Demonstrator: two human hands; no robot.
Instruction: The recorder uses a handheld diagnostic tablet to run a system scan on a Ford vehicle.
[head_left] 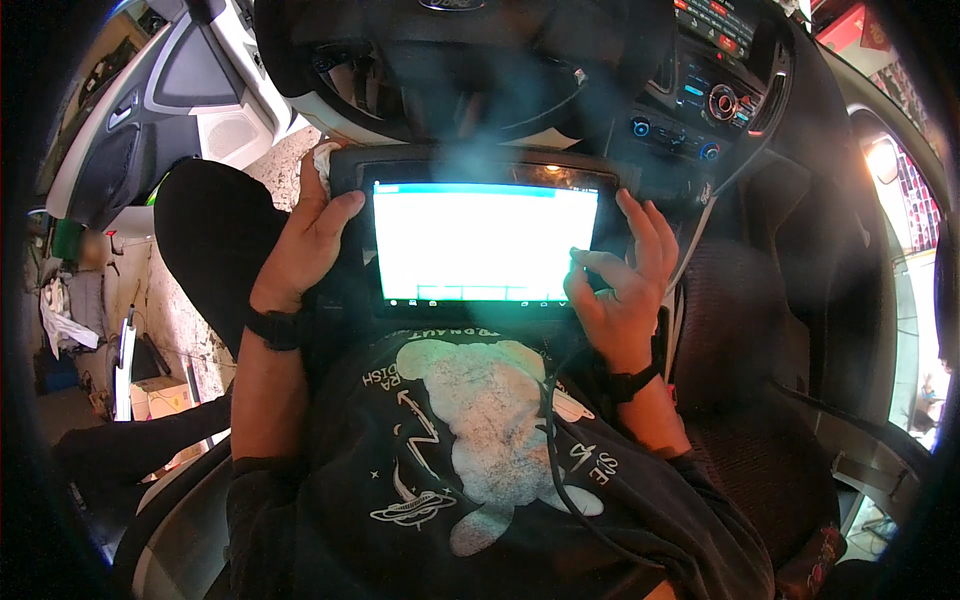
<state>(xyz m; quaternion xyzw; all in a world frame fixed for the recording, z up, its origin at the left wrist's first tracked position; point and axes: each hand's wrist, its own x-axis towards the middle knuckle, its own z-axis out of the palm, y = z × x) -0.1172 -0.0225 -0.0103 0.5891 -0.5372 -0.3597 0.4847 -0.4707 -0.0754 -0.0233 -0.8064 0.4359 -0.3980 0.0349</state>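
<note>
A black-cased tablet (pixel 485 240) with a bright, washed-out screen rests at my lap in front of the steering wheel. My left hand (pixel 318 230) grips its left edge, thumb on the front bezel; a crumpled white item (pixel 326 158) shows by those fingers. My right hand (pixel 620 275) is at the screen's right side, index finger bent to the glass near its right edge, the other fingers raised and apart. A black cable (pixel 552 420) hangs from the tablet's lower side across my dark T-shirt.
The steering wheel (pixel 460 125) is just beyond the tablet. A centre console (pixel 700 110) with knobs and a display stands at upper right, beside a dark seat (pixel 740 400). At left an open car door (pixel 200 100) shows a littered floor and a cardboard box (pixel 165 398) outside.
</note>
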